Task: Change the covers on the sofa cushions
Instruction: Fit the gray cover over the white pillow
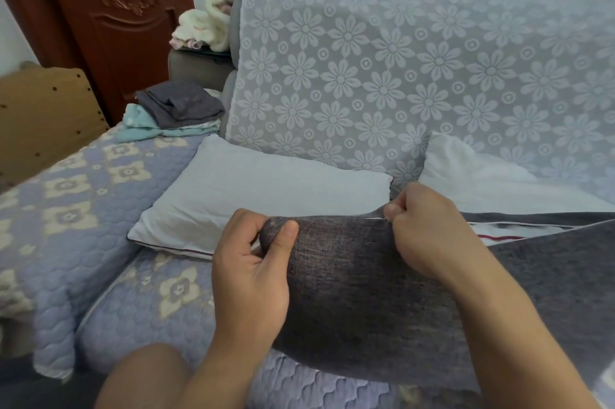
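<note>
The left hand (pixel 251 270) is gripping the near-left corner of a dark grey cushion cover (pixel 382 292), thumb pressed on top and fingers curled beneath. The right hand (pixel 429 228) is pinching the cover's far edge, at the end of a zip line; whether it holds a zip pull is too small to tell. Inside the opening to the right, a white insert (pixel 519 232) with a red piping line is showing. The cover is running off the right edge of the view. Just beyond the hands, a bare white cushion (pixel 253 195) is lying flat on the quilted seat cover (pixel 66 225), and a second white cushion (pixel 492 175) is leaning at far right against the lace-covered backrest (pixel 416 69). Folded fabrics (pixel 176 112) are sitting at the seat's far-left end. A carved wooden door (pixel 109 9) is standing beyond. No readable writing is visible.
</note>
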A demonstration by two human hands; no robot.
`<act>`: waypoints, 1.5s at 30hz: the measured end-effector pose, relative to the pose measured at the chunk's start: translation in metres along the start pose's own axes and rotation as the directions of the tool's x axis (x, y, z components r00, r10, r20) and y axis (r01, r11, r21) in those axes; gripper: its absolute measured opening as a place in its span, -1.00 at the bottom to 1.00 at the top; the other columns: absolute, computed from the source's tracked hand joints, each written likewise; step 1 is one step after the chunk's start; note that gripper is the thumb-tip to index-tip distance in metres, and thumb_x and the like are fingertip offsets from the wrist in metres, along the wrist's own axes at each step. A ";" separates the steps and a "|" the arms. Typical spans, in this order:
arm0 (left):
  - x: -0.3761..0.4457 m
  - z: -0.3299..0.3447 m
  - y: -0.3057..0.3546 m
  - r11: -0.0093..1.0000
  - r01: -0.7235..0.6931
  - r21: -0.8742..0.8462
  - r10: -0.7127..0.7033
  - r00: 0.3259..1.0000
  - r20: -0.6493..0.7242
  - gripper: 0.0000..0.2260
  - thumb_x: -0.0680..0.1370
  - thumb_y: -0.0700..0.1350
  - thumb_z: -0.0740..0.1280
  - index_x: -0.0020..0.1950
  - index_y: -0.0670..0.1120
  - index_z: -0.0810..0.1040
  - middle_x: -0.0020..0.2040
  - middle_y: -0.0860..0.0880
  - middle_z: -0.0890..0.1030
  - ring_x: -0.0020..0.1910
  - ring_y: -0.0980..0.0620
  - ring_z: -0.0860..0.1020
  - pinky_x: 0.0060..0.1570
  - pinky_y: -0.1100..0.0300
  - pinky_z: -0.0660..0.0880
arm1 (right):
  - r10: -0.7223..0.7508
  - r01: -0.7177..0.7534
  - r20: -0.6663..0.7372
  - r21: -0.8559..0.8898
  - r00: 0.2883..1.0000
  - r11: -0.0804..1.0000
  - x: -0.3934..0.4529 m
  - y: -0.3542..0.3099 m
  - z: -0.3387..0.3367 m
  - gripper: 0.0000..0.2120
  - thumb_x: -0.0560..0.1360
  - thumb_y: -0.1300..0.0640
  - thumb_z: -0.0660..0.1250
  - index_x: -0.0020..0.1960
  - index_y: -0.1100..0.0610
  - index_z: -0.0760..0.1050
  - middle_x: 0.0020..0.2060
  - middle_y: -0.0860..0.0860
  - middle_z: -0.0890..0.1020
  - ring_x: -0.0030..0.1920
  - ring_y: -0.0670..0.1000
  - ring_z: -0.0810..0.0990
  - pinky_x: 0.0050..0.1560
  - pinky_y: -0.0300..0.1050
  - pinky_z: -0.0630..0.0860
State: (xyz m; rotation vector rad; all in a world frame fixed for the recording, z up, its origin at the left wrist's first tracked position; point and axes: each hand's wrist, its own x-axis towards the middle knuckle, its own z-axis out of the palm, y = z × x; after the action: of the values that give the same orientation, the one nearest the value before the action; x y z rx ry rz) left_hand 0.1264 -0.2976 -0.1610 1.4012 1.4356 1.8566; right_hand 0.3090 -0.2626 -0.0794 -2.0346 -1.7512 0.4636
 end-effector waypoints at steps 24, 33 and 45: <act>0.028 0.025 0.032 0.571 -0.663 0.483 0.160 0.667 0.727 -0.76 0.58 -0.18 0.35 -0.10 0.07 0.32 -0.21 0.09 0.29 -0.33 0.06 0.31 -0.35 0.09 0.31 | -0.233 0.243 -0.086 0.120 0.969 0.963 -0.023 -0.013 0.039 -0.86 0.66 0.07 0.11 -0.04 0.11 0.26 -0.32 -0.05 0.43 -0.14 0.17 0.53 -0.20 0.01 0.31; 0.028 0.027 0.024 0.546 -0.696 0.466 0.240 0.663 0.710 -0.85 0.63 -0.04 0.32 -0.12 -0.01 0.43 -0.20 0.04 0.39 -0.37 -0.02 0.44 -0.47 -0.07 0.45 | -0.224 0.228 -0.155 0.010 0.962 0.974 -0.016 0.001 0.041 -0.82 0.67 0.07 0.12 -0.07 0.10 0.20 -0.35 -0.09 0.34 -0.22 0.10 0.43 -0.25 -0.03 0.21; 0.033 0.016 0.023 0.551 -0.708 0.441 0.237 0.640 0.731 -0.79 0.61 0.06 0.22 -0.15 0.00 0.50 -0.21 0.10 0.44 -0.36 0.04 0.48 -0.46 -0.01 0.50 | 0.148 -0.182 -0.311 -0.083 0.939 0.980 -0.004 0.092 -0.014 -0.88 0.65 0.16 0.15 0.01 0.22 0.28 -0.29 0.10 0.38 -0.15 0.24 0.43 -0.14 0.09 0.33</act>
State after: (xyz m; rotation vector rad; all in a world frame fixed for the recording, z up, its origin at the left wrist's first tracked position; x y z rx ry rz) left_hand 0.1326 -0.2732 -0.1264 2.7482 1.5167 0.8289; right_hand 0.3932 -0.2796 -0.1148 -2.2046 -1.4577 0.0932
